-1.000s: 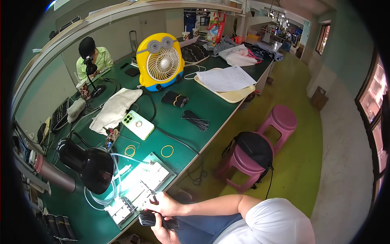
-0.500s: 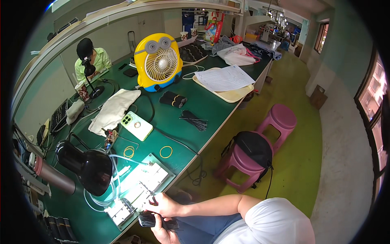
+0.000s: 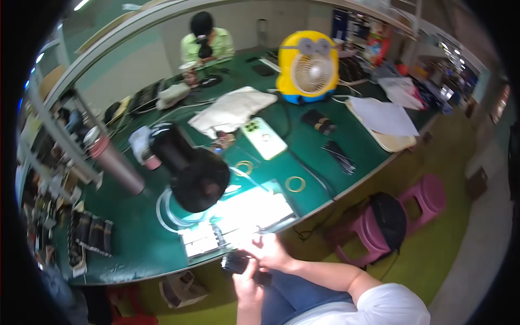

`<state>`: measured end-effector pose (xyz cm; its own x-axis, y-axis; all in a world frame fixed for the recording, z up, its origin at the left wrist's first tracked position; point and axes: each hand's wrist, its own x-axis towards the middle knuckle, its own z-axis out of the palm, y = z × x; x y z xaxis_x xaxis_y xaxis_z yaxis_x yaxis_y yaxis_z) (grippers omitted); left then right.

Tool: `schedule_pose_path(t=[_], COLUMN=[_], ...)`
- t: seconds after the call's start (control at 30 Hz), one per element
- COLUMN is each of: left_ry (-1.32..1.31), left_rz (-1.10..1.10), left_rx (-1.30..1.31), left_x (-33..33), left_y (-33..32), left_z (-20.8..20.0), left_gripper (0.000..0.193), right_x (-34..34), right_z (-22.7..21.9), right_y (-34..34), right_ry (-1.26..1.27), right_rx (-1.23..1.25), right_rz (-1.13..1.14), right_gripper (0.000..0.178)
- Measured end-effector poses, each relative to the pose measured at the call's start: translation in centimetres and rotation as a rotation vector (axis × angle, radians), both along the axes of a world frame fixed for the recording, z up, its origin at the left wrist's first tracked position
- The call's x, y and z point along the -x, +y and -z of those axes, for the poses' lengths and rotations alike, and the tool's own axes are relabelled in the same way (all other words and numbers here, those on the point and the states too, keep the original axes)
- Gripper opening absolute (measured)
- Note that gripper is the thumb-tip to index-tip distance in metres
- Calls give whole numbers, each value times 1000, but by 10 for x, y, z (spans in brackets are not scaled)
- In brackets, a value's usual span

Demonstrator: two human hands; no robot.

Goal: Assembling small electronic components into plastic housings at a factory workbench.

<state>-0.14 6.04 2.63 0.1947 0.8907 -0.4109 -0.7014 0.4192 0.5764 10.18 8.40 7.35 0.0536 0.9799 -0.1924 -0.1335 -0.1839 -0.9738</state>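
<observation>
My left hand (image 3: pixel 248 283) is closed around a bundle of thin black wires (image 3: pixel 235 262), just off the table's front edge. Directly above it, my right hand (image 3: pixel 272 253) reaches to the front of the brightly lit fixture plate (image 3: pixel 283 208). Its fingers are drawn together, but glare and blur hide what lies between them. A smaller white block fixture (image 3: pixel 198 240) stands left of the fingers, with clear tubing (image 3: pixel 166 211) curving behind it. The black lamp (image 3: pixel 197 181) hangs over the fixtures.
Behind the fixtures lie yellow rubber bands (image 3: pixel 295 184), a pale green phone (image 3: pixel 264 138), a cloth (image 3: pixel 233 111) and loose black wires (image 3: pixel 340 157). A yellow fan (image 3: pixel 309 67) stands farther back. A steel tumbler (image 3: pixel 116 165) is at left; pink stools (image 3: pixel 363 238) stand right. Across the table sits a person (image 3: pixel 208 43).
The view has swung left, so the table sits farther right and more of its left end shows. My left hand still grips the wire bundle; my right hand remains close to the fixture.
</observation>
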Motion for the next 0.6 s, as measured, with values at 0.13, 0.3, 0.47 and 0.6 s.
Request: schedule_pose_path(t=[0.13, 0.3, 0.47, 0.6], left_ry=[-61, -70, -83, -68], left_rz=[3, 28, 36, 14], left_rx=[12, 10, -1, 9], left_x=[3, 3, 1, -1], left_y=[0, 4, 4, -1], left_z=[-7, -6, -7, -14], left_gripper=[20, 20, 20, 20], right_x=[4, 1, 2, 1], right_z=[22, 15, 8, 18], right_y=[3, 7, 5, 1], right_ry=[26, 29, 9, 18], right_rx=[-95, -70, -29, -74], right_rz=[68, 35, 50, 41], right_gripper=[19, 18, 17, 15])
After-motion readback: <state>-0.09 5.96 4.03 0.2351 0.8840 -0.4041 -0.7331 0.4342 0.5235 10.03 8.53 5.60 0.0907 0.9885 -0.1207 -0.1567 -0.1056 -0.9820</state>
